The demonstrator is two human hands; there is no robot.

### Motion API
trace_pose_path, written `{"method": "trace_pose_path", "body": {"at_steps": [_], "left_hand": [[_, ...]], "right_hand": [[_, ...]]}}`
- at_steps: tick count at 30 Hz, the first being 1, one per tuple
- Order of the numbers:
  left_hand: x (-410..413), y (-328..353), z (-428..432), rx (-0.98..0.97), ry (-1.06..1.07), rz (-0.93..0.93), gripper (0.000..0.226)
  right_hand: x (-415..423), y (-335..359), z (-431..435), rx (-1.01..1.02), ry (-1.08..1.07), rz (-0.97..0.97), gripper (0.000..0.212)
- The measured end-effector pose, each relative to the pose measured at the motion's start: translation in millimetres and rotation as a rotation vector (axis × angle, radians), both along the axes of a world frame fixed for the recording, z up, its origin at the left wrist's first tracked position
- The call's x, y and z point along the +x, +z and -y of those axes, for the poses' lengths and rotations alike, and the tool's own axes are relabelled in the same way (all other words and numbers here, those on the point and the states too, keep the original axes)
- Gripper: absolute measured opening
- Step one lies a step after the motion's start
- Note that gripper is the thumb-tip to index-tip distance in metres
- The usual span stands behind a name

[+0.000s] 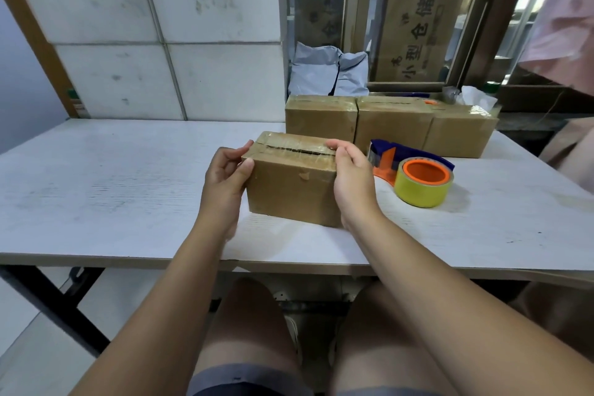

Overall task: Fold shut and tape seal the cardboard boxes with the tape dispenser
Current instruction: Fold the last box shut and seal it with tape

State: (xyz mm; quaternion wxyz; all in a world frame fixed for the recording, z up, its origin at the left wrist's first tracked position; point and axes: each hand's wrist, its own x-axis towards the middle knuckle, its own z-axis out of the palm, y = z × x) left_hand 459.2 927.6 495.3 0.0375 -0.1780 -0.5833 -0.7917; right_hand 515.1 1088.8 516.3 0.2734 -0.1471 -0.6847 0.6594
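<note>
left hand [225,177] and right hand [348,177] clamp opposite ends of the small taped brown cardboard box [291,190] on the white table [128,190]; orange-and-blue tape dispenser [414,175] lies just right.

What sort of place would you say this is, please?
Probably a small packing or stock room: a taped box on the table, more sealed boxes behind, a tape dispenser, and grey mailer bags.
</note>
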Motion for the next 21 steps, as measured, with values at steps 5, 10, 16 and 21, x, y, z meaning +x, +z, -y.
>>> {"method": "trace_pose_path", "body": {"at_steps": [5, 10, 16, 21], "left_hand": [[0.9, 4.3, 3.5, 0.076, -0.071, 0.043, 0.020], [6.9, 2.6, -2.7, 0.092, -0.002, 0.066, 0.013], [11.6, 6.8, 4.7, 0.084, 0.101, 0.011, 0.011], [-2.0, 28.3, 21.1, 0.458, 0.048, 0.057, 0.013]], "right_hand": [[7.2, 4.1, 3.1, 0.049, 0.029, -0.006, 0.032], [15.7, 3.8, 3.3, -0.151, 0.142, -0.057, 0.040], [9.8, 0.6, 5.0, -0.119, 0.224, -0.013, 0.052], [-6.9, 13.8, 5.4, 0.284, 0.328, -0.064, 0.072]]}}
